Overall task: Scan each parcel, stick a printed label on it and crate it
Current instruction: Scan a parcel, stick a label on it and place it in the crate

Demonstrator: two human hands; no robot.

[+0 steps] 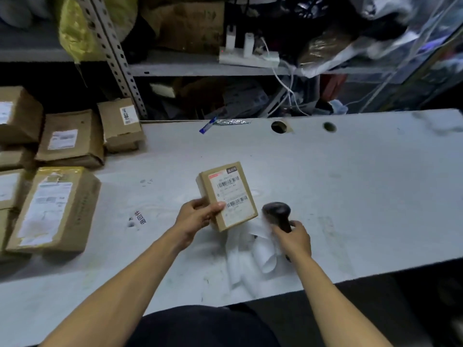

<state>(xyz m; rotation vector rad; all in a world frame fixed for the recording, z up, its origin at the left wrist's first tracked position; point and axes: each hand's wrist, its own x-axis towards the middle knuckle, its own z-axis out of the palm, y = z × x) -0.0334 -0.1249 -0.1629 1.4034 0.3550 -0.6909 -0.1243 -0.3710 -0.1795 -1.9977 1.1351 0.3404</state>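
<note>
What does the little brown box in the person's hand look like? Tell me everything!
The small brown cardboard box is flat and rectangular, about palm-sized. A white shipping label with black barcodes and a red strip at its top covers most of its upper face, and a small dark sticker sits at one corner. It is held tilted above the grey table, label facing up. The left hand grips its near left edge, thumb on the label. The dark handheld scanner in the right hand sits close beside it.

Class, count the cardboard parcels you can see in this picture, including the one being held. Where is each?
7, perhaps more. One small parcel in the left hand; six at the table's left. Others may continue out of view.
</note>
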